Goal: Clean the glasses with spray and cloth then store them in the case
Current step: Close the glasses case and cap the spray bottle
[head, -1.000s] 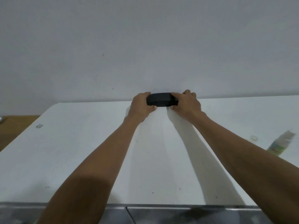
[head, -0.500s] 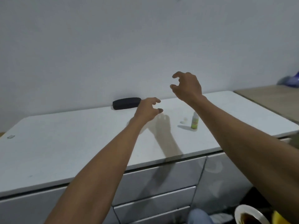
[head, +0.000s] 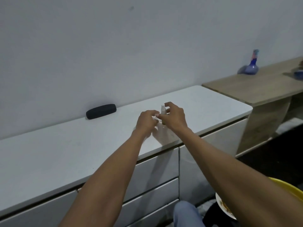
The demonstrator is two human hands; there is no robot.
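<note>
In the head view, a small spray bottle (head: 162,110) is clasped upright above the white counter (head: 213,102) by the right hand (head: 173,117); the left hand (head: 146,122) is curled beside it, its grip unclear; the black case (head: 101,111) lies closed by the wall, well apart; no glasses are seen; the slim bottle could slip if pinched loosely.

Head-worn view, forward-down, over cabinet top (head: 65,154)

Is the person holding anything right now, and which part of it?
The right hand grips a small white spray bottle around its body, with the top poking out above. The left hand is curled close beside it; whether it holds anything cannot be told.
</note>
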